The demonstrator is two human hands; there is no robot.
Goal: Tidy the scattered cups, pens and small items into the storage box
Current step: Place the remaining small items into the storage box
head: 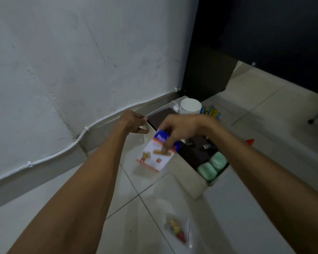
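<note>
You are partway through loading the storage box (184, 173), which sits on the tiled floor (228, 217) close to the wall. Your right hand (180, 128) has its fingers (168, 143) closed around the upper end of a small printed carton (155, 153), pinching it so that it hangs tilted just beside the box's near-left wall, over the floor rather than over the opening. Your left hand (133, 121) is curled onto the far-left rim of the box, fingers bent over the edge; it appears to be steadying the box or a flap there, though motion blur makes the exact hold hard to read.

Already inside the box are a stack of white paper cups (190, 107) at the far end, a bunch of blue and yellow pens (211, 111) beside them, dark items in the middle, and two pale green bars (212, 165) at the near end.

So the step in hand is stowing the carton. The next move calls for you to carry it rightward over the rim and lower it into a free spot, probably the dark middle section, turning it flat or on edge so it clears the cups and the green bars before you let go.

After that, a clear bag of small coloured pieces (176, 230) lies on the floor nearer to you, well apart from the box, and an orange-red object (250, 141) peeks out behind your right forearm.
</note>
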